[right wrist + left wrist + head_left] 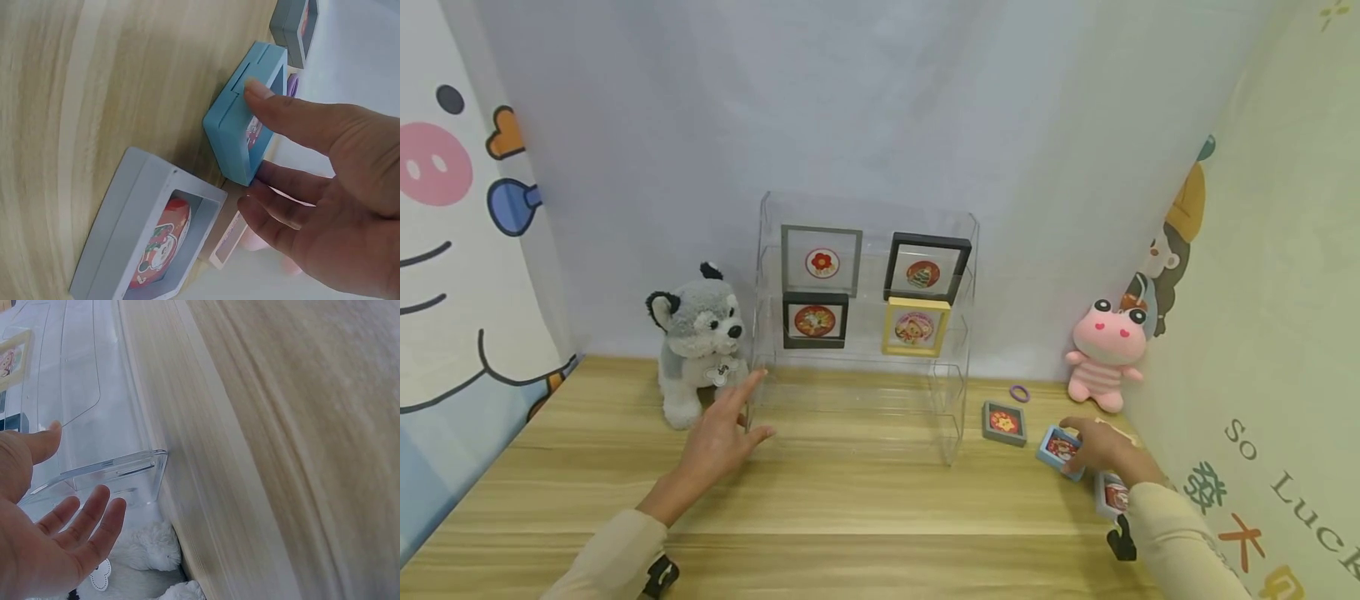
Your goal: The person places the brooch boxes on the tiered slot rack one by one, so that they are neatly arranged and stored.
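Observation:
The right hand is at a blue frame on the table at right; in the right wrist view its thumb and fingers pinch opposite edges of the blue frame. The left hand, fingers spread, is beside the left side of a clear tiered rack; whether it touches the rack cannot be told. In the left wrist view the left hand has its palm toward the rack's edge. Four frames stand on the rack: grey, black, dark and yellow.
A grey frame and a purple ring lie right of the rack. A light grey frame and a partly hidden pale frame lie near the right hand. A husky plush sits left, a pink plush right.

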`<state>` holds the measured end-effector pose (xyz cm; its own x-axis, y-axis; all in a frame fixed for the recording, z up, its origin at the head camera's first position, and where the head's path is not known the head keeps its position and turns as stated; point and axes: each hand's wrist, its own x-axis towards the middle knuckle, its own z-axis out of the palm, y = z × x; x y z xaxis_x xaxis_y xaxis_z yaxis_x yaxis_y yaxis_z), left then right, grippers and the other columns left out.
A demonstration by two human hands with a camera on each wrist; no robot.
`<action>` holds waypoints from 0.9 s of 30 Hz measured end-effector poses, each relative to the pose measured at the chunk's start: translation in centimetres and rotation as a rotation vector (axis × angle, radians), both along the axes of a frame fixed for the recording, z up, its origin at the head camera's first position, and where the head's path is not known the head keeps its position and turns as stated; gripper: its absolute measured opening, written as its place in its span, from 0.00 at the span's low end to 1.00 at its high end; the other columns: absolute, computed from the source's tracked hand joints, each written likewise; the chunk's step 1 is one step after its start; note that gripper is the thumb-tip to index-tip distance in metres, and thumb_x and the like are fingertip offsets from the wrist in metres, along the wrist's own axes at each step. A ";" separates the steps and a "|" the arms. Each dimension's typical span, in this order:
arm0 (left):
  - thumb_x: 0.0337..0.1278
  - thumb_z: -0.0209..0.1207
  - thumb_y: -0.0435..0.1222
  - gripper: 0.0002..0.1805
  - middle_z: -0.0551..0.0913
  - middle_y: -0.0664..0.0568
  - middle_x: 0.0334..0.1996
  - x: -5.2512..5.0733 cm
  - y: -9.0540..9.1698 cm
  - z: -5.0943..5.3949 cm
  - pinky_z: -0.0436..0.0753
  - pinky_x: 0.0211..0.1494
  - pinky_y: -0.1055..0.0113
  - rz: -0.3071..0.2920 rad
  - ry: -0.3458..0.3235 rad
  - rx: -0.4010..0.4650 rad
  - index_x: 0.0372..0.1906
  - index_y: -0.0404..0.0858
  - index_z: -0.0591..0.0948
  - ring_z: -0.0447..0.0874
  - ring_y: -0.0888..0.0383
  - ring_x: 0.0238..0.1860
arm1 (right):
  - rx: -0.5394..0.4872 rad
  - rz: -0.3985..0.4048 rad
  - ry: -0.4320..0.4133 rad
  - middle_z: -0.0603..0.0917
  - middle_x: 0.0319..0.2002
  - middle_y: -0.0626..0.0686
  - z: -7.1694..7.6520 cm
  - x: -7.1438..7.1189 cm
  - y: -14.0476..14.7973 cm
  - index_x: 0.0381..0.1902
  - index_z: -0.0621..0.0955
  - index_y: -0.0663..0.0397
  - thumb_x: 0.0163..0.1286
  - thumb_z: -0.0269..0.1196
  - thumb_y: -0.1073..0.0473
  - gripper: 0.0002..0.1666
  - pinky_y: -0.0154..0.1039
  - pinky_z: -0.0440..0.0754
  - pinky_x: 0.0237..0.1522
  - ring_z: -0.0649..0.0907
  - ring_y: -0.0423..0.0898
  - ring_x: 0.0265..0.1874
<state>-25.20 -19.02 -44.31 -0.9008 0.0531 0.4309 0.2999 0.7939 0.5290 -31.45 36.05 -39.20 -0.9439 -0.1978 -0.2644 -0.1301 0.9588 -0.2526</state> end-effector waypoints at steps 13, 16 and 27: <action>0.48 0.75 0.37 0.47 0.79 0.40 0.40 -0.2 0.0 0.1 0.74 0.28 0.62 -0.007 -0.003 0.000 0.74 0.42 0.64 0.80 0.52 0.32 | -0.023 -0.004 0.101 0.77 0.55 0.79 -0.9 0.5 0.6 0.65 0.70 0.71 0.48 0.79 0.59 0.49 0.65 0.77 0.51 0.79 0.73 0.53; 0.48 0.75 0.37 0.47 0.79 0.40 0.41 -0.2 -0.1 0.0 0.74 0.28 0.62 -0.011 0.005 -0.001 0.74 0.41 0.65 0.80 0.52 0.32 | -0.035 -0.007 0.142 0.77 0.54 0.79 -1.4 0.7 0.7 0.65 0.70 0.72 0.46 0.80 0.58 0.51 0.65 0.77 0.51 0.79 0.73 0.53; 0.48 0.75 0.36 0.47 0.79 0.40 0.40 -0.2 -0.1 0.0 0.74 0.28 0.62 -0.010 0.019 -0.001 0.73 0.41 0.65 0.80 0.52 0.31 | 0.030 0.021 0.317 0.75 0.54 0.77 -2.7 1.5 0.8 0.64 0.73 0.70 0.43 0.82 0.51 0.54 0.70 0.76 0.46 0.77 0.76 0.49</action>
